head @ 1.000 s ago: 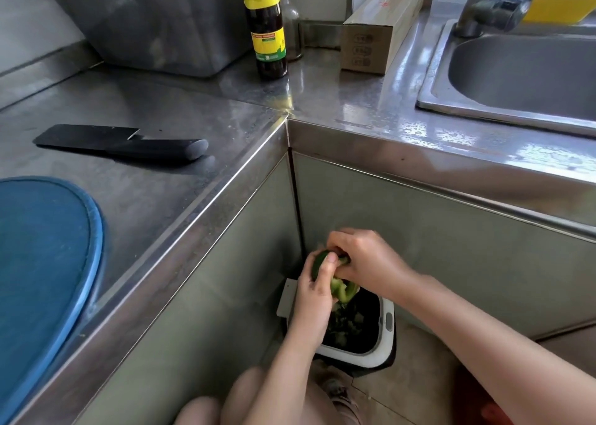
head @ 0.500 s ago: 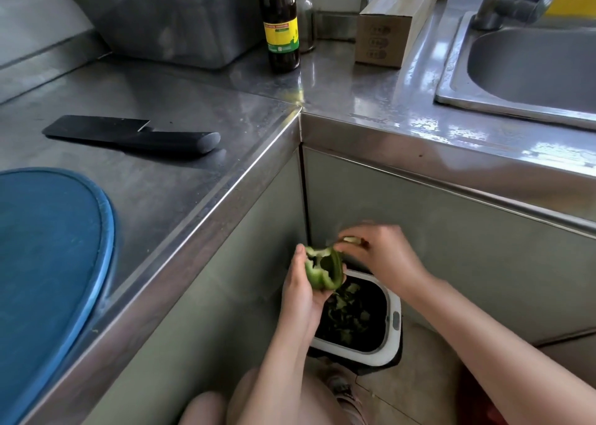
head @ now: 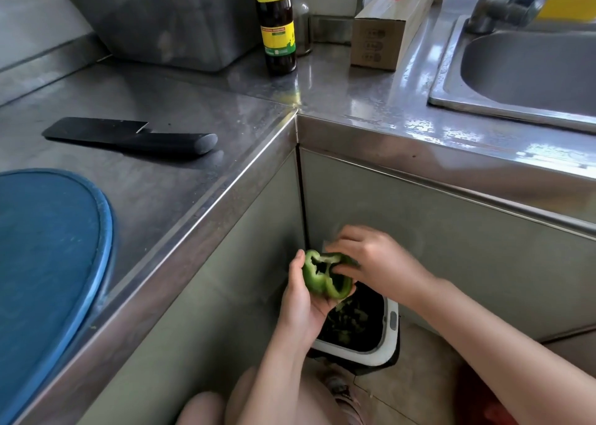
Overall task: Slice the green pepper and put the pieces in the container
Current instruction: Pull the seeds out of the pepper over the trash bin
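Note:
A hollowed green pepper (head: 317,279) with its top open is held low in front of the cabinet corner, above a white-rimmed bin (head: 385,344) on the floor. My left hand (head: 301,299) cups it from below and the left. My right hand (head: 371,257) reaches in from the right, its fingertips inside the pepper's opening. Green scraps lie in the bin's dark inside. A black knife (head: 132,137) lies flat on the steel counter, and a blue cutting board (head: 45,257) sits at the left edge. No container for pieces is visible.
A dark sauce bottle (head: 277,34) and a cardboard box (head: 387,28) stand at the back of the L-shaped steel counter (head: 354,102). A sink (head: 532,70) with a faucet is at the right. A grey bin (head: 167,15) stands at the back left. My knees show below.
The pepper has been lifted slightly and turned so its opening faces up. My right hand, pulled back half a second ago, has returned with its fingers in the opening.

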{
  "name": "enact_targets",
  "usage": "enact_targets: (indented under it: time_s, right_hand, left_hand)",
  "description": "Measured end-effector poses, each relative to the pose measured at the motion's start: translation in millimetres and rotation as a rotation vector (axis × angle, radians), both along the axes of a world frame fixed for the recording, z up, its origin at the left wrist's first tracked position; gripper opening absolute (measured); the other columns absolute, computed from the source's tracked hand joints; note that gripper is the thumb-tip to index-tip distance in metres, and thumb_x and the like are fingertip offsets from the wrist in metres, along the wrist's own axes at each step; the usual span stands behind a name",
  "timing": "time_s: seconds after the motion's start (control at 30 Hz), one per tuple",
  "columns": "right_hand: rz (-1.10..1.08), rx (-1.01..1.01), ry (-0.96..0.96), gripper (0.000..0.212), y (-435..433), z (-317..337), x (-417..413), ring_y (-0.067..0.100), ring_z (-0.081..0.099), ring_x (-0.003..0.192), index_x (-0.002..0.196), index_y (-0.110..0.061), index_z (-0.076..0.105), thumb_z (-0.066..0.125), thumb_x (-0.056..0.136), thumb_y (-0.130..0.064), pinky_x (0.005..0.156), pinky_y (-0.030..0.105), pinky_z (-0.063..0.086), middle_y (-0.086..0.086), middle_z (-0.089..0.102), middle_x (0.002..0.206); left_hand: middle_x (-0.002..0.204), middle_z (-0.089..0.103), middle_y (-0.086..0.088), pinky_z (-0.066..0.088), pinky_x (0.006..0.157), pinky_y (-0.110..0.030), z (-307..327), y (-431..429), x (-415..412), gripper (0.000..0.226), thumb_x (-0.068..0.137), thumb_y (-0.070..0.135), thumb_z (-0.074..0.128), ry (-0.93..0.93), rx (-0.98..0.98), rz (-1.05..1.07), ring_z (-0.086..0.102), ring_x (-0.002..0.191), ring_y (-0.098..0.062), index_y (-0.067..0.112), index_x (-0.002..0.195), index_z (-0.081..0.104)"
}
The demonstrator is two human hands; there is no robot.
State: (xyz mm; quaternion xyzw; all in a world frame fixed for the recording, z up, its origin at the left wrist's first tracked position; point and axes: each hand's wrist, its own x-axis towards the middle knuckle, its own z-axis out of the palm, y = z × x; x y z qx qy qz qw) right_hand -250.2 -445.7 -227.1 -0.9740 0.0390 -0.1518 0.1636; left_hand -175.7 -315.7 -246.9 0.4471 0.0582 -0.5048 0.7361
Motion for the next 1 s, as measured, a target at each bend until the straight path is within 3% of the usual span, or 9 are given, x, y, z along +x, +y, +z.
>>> enact_targets:
  time_s: [0.2, 0.3, 0.4, 0.57, 0.67, 0.77, 0.87, 0.93, 1.0]
  right_hand:
    - [0.076, -0.114, 0.063, 0.011, 1, -4, -1, 0.016, 0.055, 0.046, 0.071, -0.011, 0.069, 0.075, 0.065, -0.018, 0.039, 0.02, 0.045, -0.001, 0.056, 0.068]
    - [0.101, -0.125, 0.068, 0.014, 2, 1, 0, 0.013, 0.048, 0.039, 0.057, -0.012, 0.062, 0.071, 0.065, -0.018, 0.035, 0.018, 0.038, -0.002, 0.05, 0.06]
    - [0.109, -0.131, 0.066, 0.019, 3, 6, 1, 0.011, 0.042, 0.036, 0.05, -0.014, 0.056, 0.066, 0.066, -0.018, 0.038, 0.014, 0.028, -0.005, 0.043, 0.058]
    - [0.024, 0.077, -0.001, 0.013, 2, 7, 3, 0.003, 0.034, 0.047, 0.056, -0.013, 0.06, 0.066, 0.067, -0.012, 0.049, 0.01, 0.025, -0.017, 0.031, 0.062]
    - [-0.116, 0.249, -0.076, 0.007, -1, 12, 2, 0.005, 0.051, 0.053, 0.072, -0.012, 0.073, 0.071, 0.078, -0.012, 0.056, 0.006, 0.035, -0.009, 0.056, 0.061]
    - [-0.274, 0.383, -0.14, 0.005, -8, 26, -1, -0.006, 0.058, 0.063, 0.082, -0.013, 0.077, 0.073, 0.08, -0.016, 0.061, 0.002, 0.038, -0.011, 0.062, 0.066]
    - [-0.367, 0.345, -0.026, 0.003, -17, 31, -4, 0.006, 0.058, 0.061, 0.077, -0.017, 0.076, 0.077, 0.075, -0.017, 0.062, 0.015, 0.043, -0.004, 0.067, 0.07]
    - [-0.375, 0.313, 0.059, 0.007, -19, 29, -6, 0.008, 0.057, 0.062, 0.077, -0.015, 0.074, 0.076, 0.075, -0.009, 0.06, 0.014, 0.04, -0.003, 0.066, 0.07]
    - [-0.341, 0.27, 0.111, 0.02, -19, 24, -7, 0.013, 0.066, 0.076, 0.088, -0.014, 0.074, 0.066, 0.079, 0.002, 0.068, 0.016, 0.044, -0.001, 0.071, 0.081]
  left_hand:
    - [0.105, 0.067, -0.021, 0.059, 0.069, -0.04, 1, 3, -3, 0.05, 0.094, 0.042, 0.043, -0.024, 0.03, -0.082, 0.067, 0.092, -0.03, 0.001, 0.119, 0.057]
    - [0.097, 0.07, -0.018, 0.059, 0.072, -0.04, 0, 4, -3, 0.047, 0.094, 0.042, 0.041, -0.043, 0.013, -0.105, 0.068, 0.086, -0.029, 0.003, 0.112, 0.06]
    - [0.093, 0.07, -0.018, 0.059, 0.063, -0.036, -1, 5, -3, 0.048, 0.094, 0.043, 0.041, -0.054, 0.007, -0.117, 0.068, 0.077, -0.031, 0.003, 0.11, 0.061]
    - [0.091, 0.068, -0.021, 0.057, 0.054, -0.031, -2, 7, -4, 0.052, 0.082, 0.043, 0.047, -0.064, -0.044, -0.14, 0.068, 0.07, -0.033, 0.001, 0.109, 0.06]
    - [0.094, 0.067, -0.023, 0.054, 0.049, -0.028, -2, 9, -1, 0.052, 0.079, 0.041, 0.048, -0.016, -0.098, -0.106, 0.067, 0.064, -0.032, 0.0, 0.11, 0.058]
    - [0.097, 0.067, -0.025, 0.047, 0.04, -0.022, 2, 13, 2, 0.052, 0.084, 0.045, 0.042, 0.054, -0.148, -0.126, 0.061, 0.053, -0.026, 0.0, 0.096, 0.066]
    - [0.091, 0.069, -0.023, 0.045, 0.036, -0.019, 2, 17, 4, 0.06, 0.088, 0.051, 0.036, 0.119, -0.203, -0.158, 0.057, 0.046, -0.02, 0.003, 0.08, 0.072]
    - [0.09, 0.069, -0.021, 0.045, 0.035, -0.018, 3, 17, 5, 0.061, 0.087, 0.052, 0.036, 0.142, -0.226, -0.165, 0.056, 0.044, -0.019, 0.004, 0.078, 0.072]
    - [0.091, 0.069, -0.021, 0.046, 0.036, -0.019, 2, 16, 5, 0.061, 0.086, 0.052, 0.036, 0.157, -0.242, -0.165, 0.057, 0.045, -0.019, 0.003, 0.078, 0.072]
